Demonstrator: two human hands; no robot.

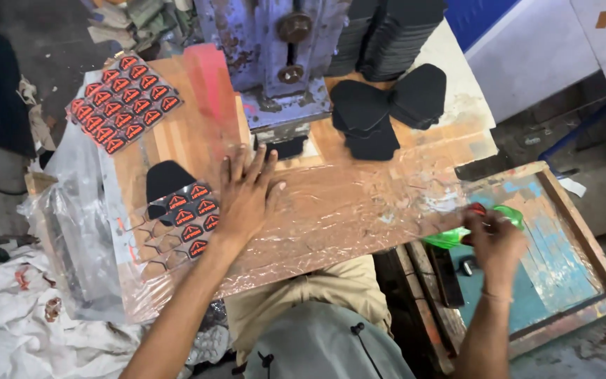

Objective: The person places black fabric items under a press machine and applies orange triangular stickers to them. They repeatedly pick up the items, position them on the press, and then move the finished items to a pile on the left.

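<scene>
Left hand flat on workbench, right hand on green-and-red control at right edge.

Red-logo sticker sheet (124, 103) at far-left corner; second, partly used sheet (187, 217) near front-left edge. Left hand (245, 200) open, palm down, fingers spread, just beside it, below blue press (275, 63). Black cutouts (380, 116) at far edge. Right hand (494, 242) closed around green-and-red control (482, 224). Wooden tray (569, 203) further right.
</scene>
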